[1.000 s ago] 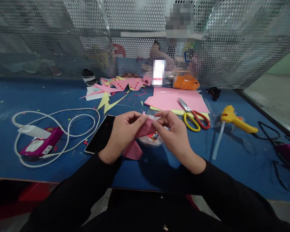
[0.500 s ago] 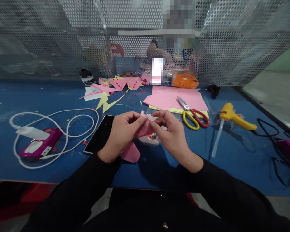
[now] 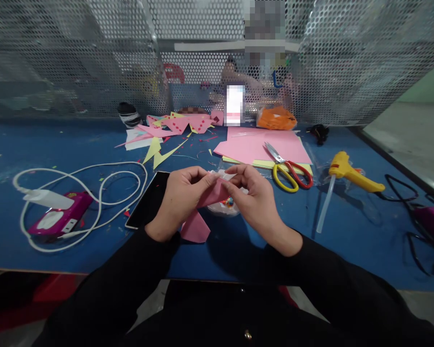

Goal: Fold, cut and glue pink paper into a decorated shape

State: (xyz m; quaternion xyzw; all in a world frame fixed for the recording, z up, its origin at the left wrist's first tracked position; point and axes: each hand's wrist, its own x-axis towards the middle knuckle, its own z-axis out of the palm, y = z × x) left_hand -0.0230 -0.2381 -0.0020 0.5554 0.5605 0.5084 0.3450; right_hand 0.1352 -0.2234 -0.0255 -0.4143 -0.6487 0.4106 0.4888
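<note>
Both my hands hold a folded piece of pink paper (image 3: 198, 219) just above the blue table (image 3: 58, 241). My left hand (image 3: 181, 200) pinches its upper left part with the fingers curled. My right hand (image 3: 255, 200) pinches the paper's upper right end. The lower flap hangs down between my wrists. Under my hands lies a small clear dish (image 3: 226, 208) with coloured bits in it. A dark phone (image 3: 148, 200) lies flat to the left of my left hand.
Scissors with red and yellow handles (image 3: 287, 168) lie on pink sheets (image 3: 264, 144). A yellow glue gun (image 3: 349, 173) is at the right, a magenta power bank (image 3: 58, 217) with white cable at the left. Paper scraps (image 3: 173, 127) lie before the perforated metal screen (image 3: 75, 58). A person sits behind it.
My hands and the pink paper have stayed almost in place; the fingers shifted slightly along the paper's upper edge.
</note>
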